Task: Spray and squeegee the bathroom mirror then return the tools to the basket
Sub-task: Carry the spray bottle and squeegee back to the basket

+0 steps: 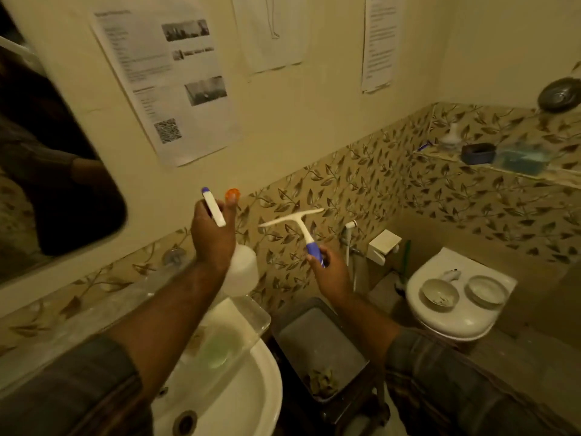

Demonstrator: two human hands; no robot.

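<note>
My left hand is raised and shut on a white spray bottle; its orange nozzle and white trigger stick out above my fingers. My right hand grips the blue handle of a white squeegee, blade up and tilted, in front of the leaf-patterned tiles. The mirror hangs on the wall at the far left, well left of both tools. A grey basket stands on the floor below my right forearm, with some crumpled stuff at its near end.
A white sink sits under my left arm with a glass shelf above it. A closed toilet at right carries two bowls. Papers hang on the wall; a corner shelf holds toiletries.
</note>
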